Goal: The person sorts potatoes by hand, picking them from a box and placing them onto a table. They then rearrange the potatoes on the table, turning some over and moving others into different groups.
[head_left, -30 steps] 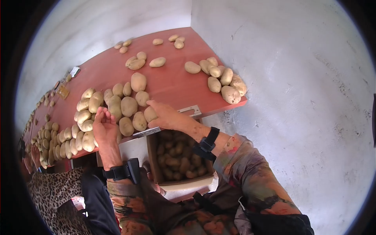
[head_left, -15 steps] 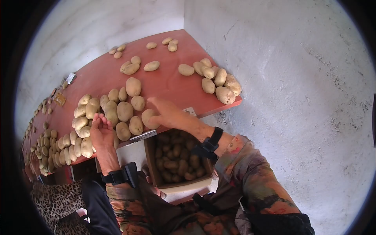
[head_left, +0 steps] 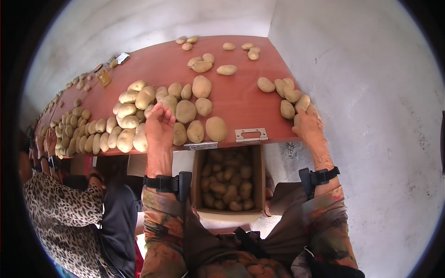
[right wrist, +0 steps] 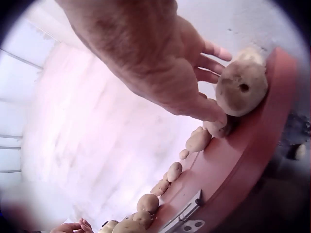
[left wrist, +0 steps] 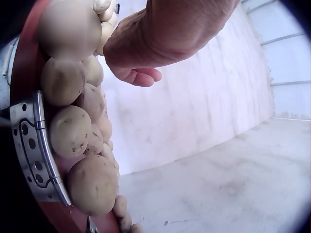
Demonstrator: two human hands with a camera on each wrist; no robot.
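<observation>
My left hand is held palm up over the near edge of the potato group, its fingers loosely bent with nothing in them. Beside it lie potatoes in rows, among them a large potato at the table's front edge. At the right corner, my right hand reaches over a cluster of potatoes. In the right wrist view its fingers are spread, with fingertips right at a big potato with a dark hole. The thumb lies against a smaller potato beside it.
A cardboard box of potatoes stands below the red table. Metal hinges sit along the front edge. More potatoes lie farther back. At left, a person in a leopard-print top works by another heap. A wall bounds the right.
My right hand has let go of the large potato at the front edge and moved right to the corner cluster. The head view has turned; the left hand keeps its pose.
</observation>
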